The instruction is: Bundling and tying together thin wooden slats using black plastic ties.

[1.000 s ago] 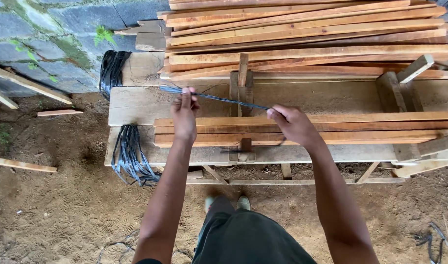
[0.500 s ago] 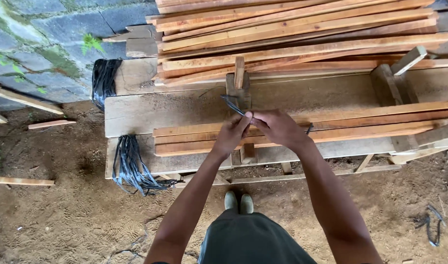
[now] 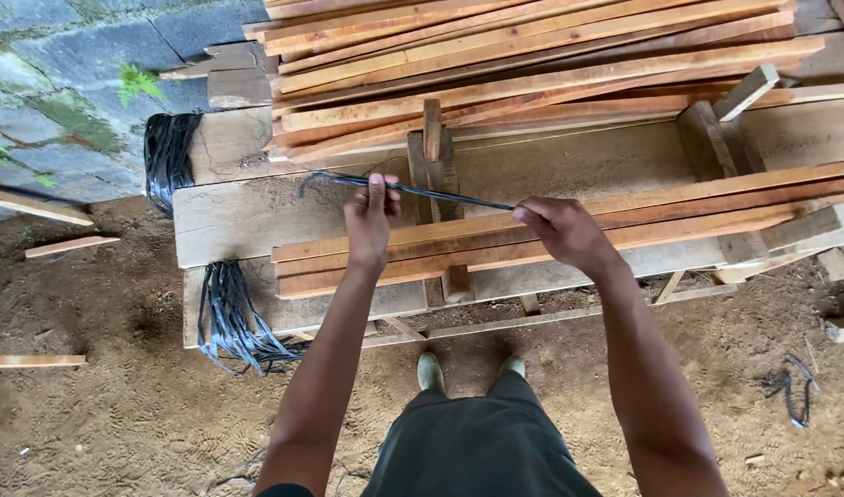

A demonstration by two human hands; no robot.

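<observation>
Holding: left hand [image 3: 368,213] and right hand [image 3: 562,228] each pinch the dark strap [image 3: 413,189], stretched taut between them above the wooden bench [image 3: 256,216].
Handling: thin, light, flexible; likely slick.
Hold: near each end, fingers clenched.
Beyond left grip: short curled tail.

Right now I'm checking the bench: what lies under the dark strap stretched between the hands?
Under the strap lie the wooden bench, an upright block and long slats. The left hand and right hand cover the slats beneath them.
</observation>
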